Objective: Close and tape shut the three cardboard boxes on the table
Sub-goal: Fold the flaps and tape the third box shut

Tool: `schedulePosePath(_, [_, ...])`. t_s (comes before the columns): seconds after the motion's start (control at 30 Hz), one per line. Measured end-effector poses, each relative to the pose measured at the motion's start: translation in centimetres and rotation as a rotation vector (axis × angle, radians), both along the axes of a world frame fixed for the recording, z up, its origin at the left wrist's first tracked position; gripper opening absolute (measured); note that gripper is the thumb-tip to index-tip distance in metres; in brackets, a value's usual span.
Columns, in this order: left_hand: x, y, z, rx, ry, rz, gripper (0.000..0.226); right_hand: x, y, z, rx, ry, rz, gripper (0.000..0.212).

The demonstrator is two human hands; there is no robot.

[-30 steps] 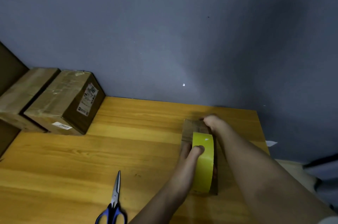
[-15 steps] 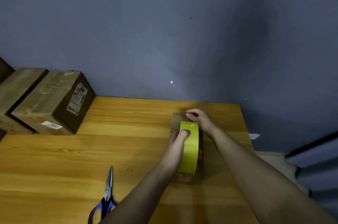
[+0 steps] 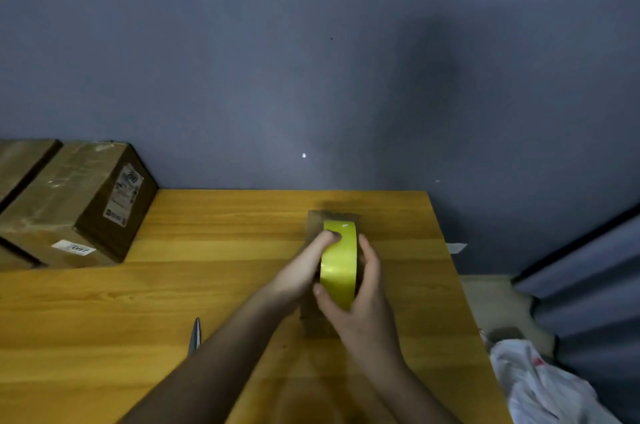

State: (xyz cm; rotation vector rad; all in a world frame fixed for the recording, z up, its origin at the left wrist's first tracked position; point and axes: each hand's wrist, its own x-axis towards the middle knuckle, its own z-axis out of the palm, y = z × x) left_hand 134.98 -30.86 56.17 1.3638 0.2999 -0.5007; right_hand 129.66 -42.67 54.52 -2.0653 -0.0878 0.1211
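1. My left grip point(image 3: 304, 271) and right grip point(image 3: 360, 299) both hold the yellow tape roll point(image 3: 339, 264) tight, so it rolls straight.
2. The small box point(image 3: 332, 216) sits under it, near the surface's point(image 3: 207, 285) far right corner.

We see bare wooden table point(image 3: 214, 285) open across the centre and lower left of the frame, blocked only by two stacked-together cardboard boxes point(image 3: 69, 205) at the left edge, scissors point(image 3: 194, 337) near bottom centre, and the wall point(image 3: 311, 77) behind.
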Motion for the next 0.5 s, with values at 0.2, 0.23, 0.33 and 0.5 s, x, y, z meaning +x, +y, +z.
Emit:
schedulePosePath(0.2, [2.7,4.2,1.4,0.328,-0.134,-0.266,0.038,0.2,1.4,-1.1,-0.144,-0.047,-0.033,0.103])
schedulePosePath(0.23, [3.7,4.7,0.9,0.412,-0.172,-0.224,0.037,0.1,1.4,-1.1,-0.144,-0.051,-0.042,0.102])
schedulePosePath(0.33, [6.5,6.9,-1.8,1.211,-0.546,-0.376,0.042,-0.1,1.0,-1.4,-0.131,-0.034,-0.046,0.101])
schedulePosePath(0.5, [8.3,6.9,-4.8,1.659,-0.924,-1.122,0.117,-0.1,0.3,-1.4,-0.094,-0.026,-0.043,0.105])
